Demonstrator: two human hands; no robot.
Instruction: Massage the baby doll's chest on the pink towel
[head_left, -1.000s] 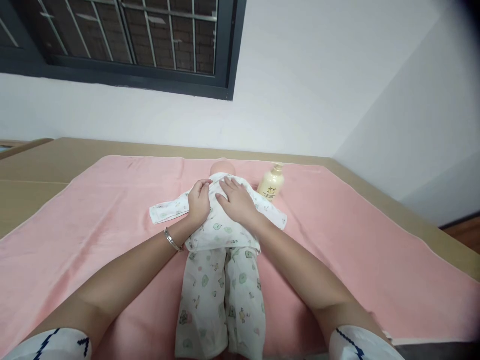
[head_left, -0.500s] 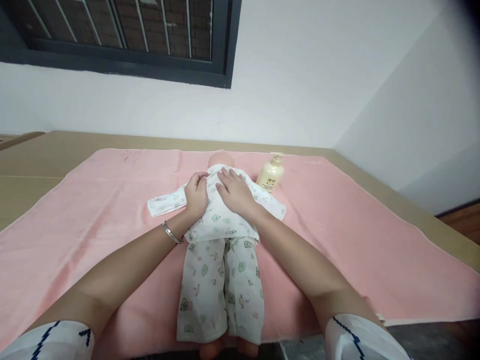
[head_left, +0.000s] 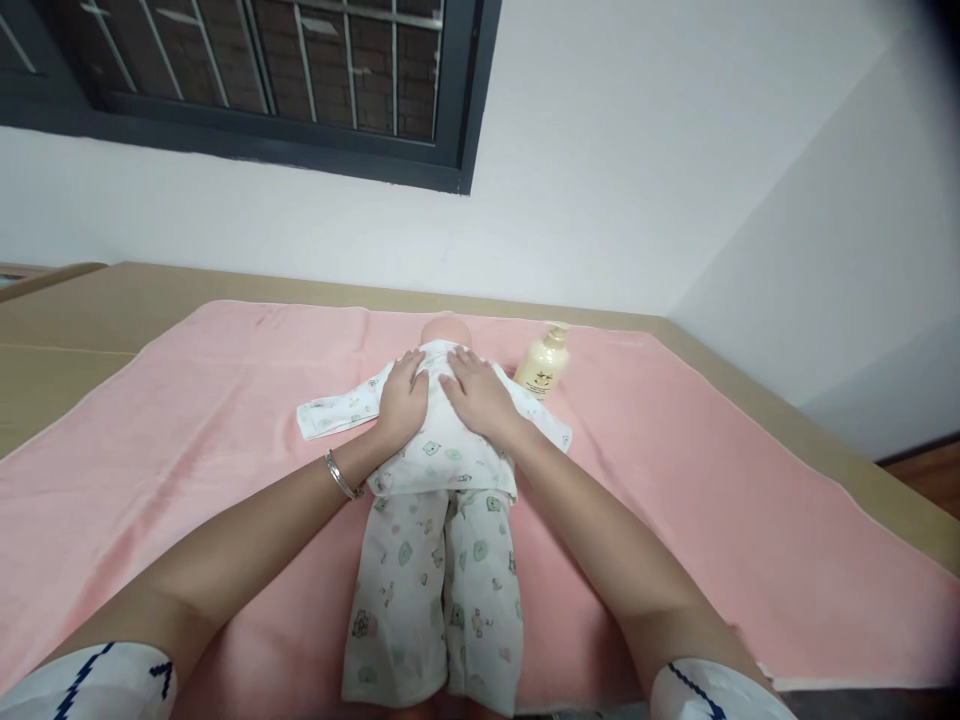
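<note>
A doll in a white printed top (head_left: 442, 455) and matching trousers (head_left: 484, 590) lies on a pink cloth (head_left: 247, 400), its head (head_left: 446, 329) at the far end. My left hand (head_left: 403, 400) rests flat on the left side of the top's upper part, fingers extended. On the right side of the same part, my right hand (head_left: 480, 397) lies flat with its thumb apart. Neither hand holds anything. The palms cover some of the top. Both sleeves stretch outward. Beside the right sleeve is a pale yellow pump bottle (head_left: 543, 365).
The cloth covers a tan surface (head_left: 75, 320) that meets a white wall (head_left: 585, 170) at the back. A dark-framed window (head_left: 300, 145) with bars is at the upper left. Another wall (head_left: 862, 230) rises at the right.
My left hand has uncurled from a closed shape and now lies flat on the top. My right hand stays spread in nearly the same place. The view has tilted slightly upward.
</note>
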